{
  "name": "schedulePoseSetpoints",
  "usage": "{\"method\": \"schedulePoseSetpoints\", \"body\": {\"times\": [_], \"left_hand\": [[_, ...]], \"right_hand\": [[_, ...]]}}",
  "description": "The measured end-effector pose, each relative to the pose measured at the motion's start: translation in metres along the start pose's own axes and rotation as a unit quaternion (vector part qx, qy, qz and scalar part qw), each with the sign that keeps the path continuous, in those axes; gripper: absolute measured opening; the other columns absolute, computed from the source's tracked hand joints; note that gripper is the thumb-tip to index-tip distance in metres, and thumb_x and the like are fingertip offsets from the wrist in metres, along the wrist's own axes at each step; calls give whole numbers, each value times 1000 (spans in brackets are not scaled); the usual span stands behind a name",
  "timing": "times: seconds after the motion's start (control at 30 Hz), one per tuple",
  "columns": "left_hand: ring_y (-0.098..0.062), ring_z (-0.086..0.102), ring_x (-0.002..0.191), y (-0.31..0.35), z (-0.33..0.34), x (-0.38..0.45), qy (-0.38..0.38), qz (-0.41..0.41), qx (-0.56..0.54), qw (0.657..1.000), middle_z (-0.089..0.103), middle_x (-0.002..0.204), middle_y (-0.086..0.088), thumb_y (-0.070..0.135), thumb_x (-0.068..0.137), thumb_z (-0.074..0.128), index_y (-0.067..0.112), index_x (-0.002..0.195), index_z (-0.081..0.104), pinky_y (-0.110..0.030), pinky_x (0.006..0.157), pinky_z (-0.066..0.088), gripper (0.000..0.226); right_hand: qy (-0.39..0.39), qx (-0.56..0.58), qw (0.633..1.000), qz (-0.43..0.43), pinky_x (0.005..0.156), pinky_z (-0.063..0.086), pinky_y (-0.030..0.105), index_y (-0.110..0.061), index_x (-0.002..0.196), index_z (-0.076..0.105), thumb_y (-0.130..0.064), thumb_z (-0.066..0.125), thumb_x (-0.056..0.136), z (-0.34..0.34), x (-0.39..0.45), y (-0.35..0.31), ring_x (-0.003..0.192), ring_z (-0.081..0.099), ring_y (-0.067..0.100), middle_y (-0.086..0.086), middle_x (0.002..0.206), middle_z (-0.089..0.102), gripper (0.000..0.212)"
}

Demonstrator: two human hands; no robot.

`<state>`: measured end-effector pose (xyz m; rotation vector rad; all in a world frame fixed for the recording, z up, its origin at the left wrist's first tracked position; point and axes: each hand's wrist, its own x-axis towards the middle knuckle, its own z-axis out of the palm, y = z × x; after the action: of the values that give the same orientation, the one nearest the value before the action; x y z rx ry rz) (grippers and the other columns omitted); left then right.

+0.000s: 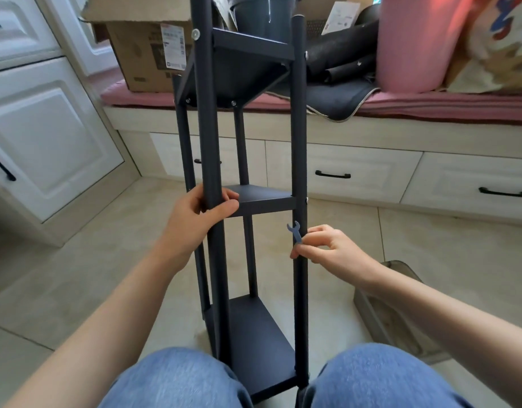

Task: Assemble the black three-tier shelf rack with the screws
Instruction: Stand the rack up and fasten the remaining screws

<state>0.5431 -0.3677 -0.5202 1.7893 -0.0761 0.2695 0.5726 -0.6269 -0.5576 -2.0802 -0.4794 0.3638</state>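
Note:
The black three-tier shelf rack stands upright on the floor between my knees, with all three shelves fixed between its four posts. Silver screw heads show on the posts at the top shelf. My left hand is wrapped around the near left post at the height of the middle shelf. My right hand pinches a small blue flat wrench beside the near right post, just below the middle shelf. The wrench's open jaw points up.
A bench with a pink cushion and drawers runs behind the rack, holding a cardboard box, a grey bucket and a pink bin. White cabinets stand left. A clear plastic tray lies on the floor, right.

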Motion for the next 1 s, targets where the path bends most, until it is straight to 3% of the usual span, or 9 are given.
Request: {"method": "schedulePoseSetpoints", "body": {"times": [0.07, 0.17, 0.27, 0.33, 0.4, 0.5, 0.8, 1.0], "left_hand": [[-11, 66, 101, -2, 1, -2, 14, 5, -11, 1000, 72, 106, 8, 45, 71, 73, 36, 80, 68, -21, 84, 49, 14], [-9, 65, 103, -6, -2, -2, 6, 11, -31, 999, 72, 108, 8, 40, 71, 74, 34, 81, 66, -17, 80, 51, 14], [-6, 63, 107, -9, -5, 1, -11, 12, -46, 999, 70, 114, 9, 38, 70, 75, 33, 82, 65, -16, 82, 49, 16], [-6, 62, 110, -10, -6, 4, -25, 16, -52, 998, 69, 117, 10, 37, 70, 75, 32, 84, 64, -17, 84, 49, 18], [-6, 61, 114, -11, -6, 9, -36, 17, -54, 998, 69, 120, 10, 36, 71, 75, 32, 84, 64, -20, 88, 47, 18], [-9, 60, 118, -10, -6, 16, -60, 16, -57, 996, 67, 125, 9, 33, 73, 76, 32, 87, 64, -23, 91, 46, 18], [5, 55, 121, -9, -9, 26, -92, 19, 5, 996, 59, 134, 24, 19, 83, 76, 35, 97, 68, -15, 91, 49, 22], [6, 56, 119, -19, -14, 23, -70, 5, 30, 997, 55, 134, 32, 12, 88, 74, 31, 116, 66, -10, 88, 49, 35]], "right_hand": [[-42, 32, 999, -1, 95, 50, 33, -28, 84, 79, -28, 60, 96, 2, 4, -1, 100, 58, 10, -4, 102, 57, 22], [-68, 83, 994, 14, 84, 55, 29, -28, 86, 79, -29, 60, 97, 4, 8, -1, 107, 61, 21, 8, 113, 59, 22], [-33, 55, 998, -17, 78, 56, 34, -30, 85, 80, -23, 62, 96, 9, 10, 5, 98, 61, 28, 14, 108, 57, 23], [13, 49, 998, -45, 84, 54, 39, -31, 84, 79, -17, 64, 96, 16, 8, 10, 91, 63, 21, 7, 101, 61, 24], [51, 55, 995, -72, 89, 52, 31, -31, 84, 78, -15, 65, 94, 24, 3, 14, 94, 65, 10, -1, 100, 65, 23], [91, 52, 991, -89, 92, 50, 29, -29, 86, 78, -12, 66, 94, 30, -1, 19, 99, 65, 9, -6, 99, 67, 23], [146, -8, 980, -136, 88, 52, 33, -14, 92, 80, -6, 69, 89, 25, -9, 20, 92, 66, 16, 3, 98, 67, 14], [160, -31, 973, -165, 80, 48, 18, -13, 91, 81, -2, 71, 88, 26, -8, 20, 84, 65, 11, 5, 97, 64, 15]]}}
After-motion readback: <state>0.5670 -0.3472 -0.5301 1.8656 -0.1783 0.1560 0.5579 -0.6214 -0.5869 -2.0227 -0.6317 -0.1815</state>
